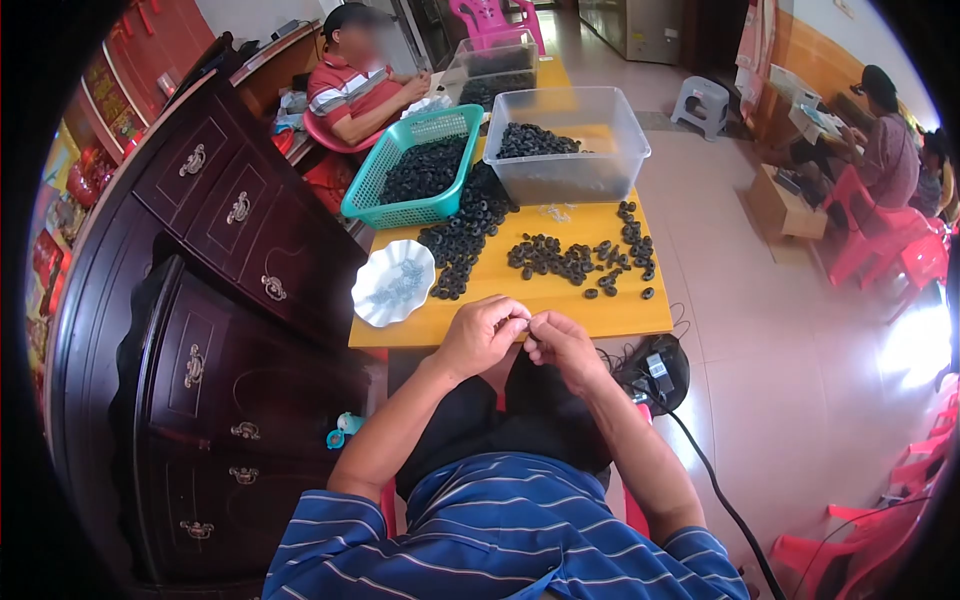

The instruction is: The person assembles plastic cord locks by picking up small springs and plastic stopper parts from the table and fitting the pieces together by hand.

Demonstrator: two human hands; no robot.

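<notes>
My left hand and my right hand meet at the table's front edge, fingertips pinched together. A small dark piece shows at the right fingertips, looking like one of the black ring-shaped parts scattered on the table ahead. Whatever the left fingers pinch is too small or hidden to make out. To the left of my hands, a white scalloped dish holds small clear pieces. A dense heap of black rings lies behind the dish.
On the yellow table stand a green basket and a clear plastic bin, both holding black parts. Dark drawers line the left. A person sits at the far left; others sit at right. A cable runs along the floor.
</notes>
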